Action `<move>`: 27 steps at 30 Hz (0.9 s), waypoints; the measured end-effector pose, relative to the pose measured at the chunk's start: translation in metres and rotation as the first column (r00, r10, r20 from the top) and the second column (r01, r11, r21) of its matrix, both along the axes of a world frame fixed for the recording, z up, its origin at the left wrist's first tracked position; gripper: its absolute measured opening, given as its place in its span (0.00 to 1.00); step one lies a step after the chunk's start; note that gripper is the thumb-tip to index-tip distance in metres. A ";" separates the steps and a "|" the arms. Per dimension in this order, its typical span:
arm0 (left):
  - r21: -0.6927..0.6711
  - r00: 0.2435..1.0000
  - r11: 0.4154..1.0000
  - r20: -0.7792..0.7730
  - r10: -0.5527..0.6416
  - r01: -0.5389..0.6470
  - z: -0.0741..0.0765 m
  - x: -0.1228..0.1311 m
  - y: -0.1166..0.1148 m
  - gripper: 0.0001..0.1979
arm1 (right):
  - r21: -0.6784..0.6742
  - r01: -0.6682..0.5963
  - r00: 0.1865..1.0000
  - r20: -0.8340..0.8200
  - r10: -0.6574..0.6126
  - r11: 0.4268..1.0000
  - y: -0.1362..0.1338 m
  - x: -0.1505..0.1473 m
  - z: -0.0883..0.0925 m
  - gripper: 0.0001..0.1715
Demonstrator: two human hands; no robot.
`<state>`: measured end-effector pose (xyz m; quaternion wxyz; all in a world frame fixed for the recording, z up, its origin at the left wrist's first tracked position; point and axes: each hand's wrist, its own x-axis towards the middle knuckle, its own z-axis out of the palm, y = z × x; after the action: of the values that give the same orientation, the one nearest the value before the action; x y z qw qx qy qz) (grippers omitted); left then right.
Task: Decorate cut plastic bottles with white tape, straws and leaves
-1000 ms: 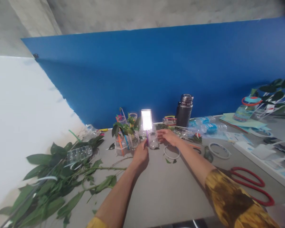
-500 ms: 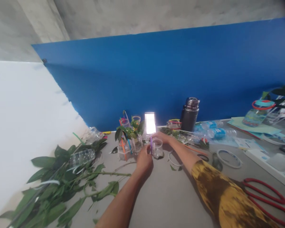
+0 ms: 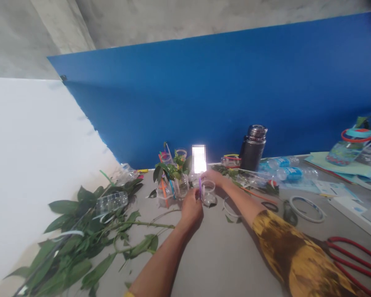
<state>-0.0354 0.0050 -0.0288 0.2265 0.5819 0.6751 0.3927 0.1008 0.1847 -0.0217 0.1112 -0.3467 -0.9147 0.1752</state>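
Note:
My left hand [image 3: 191,207] is closed in a pinch on a thin purple stick [image 3: 200,186], held upright beside a small clear cup [image 3: 209,194] on the grey table [image 3: 216,255]. My right hand [image 3: 214,177] reaches in from the right and rests behind the cup's far rim; its fingers are curled, and what they hold cannot be made out. Just left of the cup stand several clear cups with green leaves and coloured sticks [image 3: 170,181].
Leafy branches [image 3: 89,235] lie across the left of the table. A dark flask [image 3: 253,147] stands at the blue back wall, water bottles [image 3: 281,171] lie beside it. White rings [image 3: 306,206] and red-handled shears [image 3: 355,255] are on the right.
The view has shifted slightly, so everything sits a little further right. My right hand has moved from beside the cup to behind it; my left hand keeps the purple stick at the cup.

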 end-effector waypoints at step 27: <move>0.081 0.999 0.996 0.019 -0.041 0.040 -0.011 -0.004 0.003 0.38 | -0.523 0.256 0.745 -0.429 -0.511 0.813 -0.043 0.080 0.027 0.13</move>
<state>-0.0392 0.0085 -0.0399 0.2176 0.6002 0.6444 0.4210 0.1809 0.1417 0.0050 0.3245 -0.4821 -0.6863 0.4374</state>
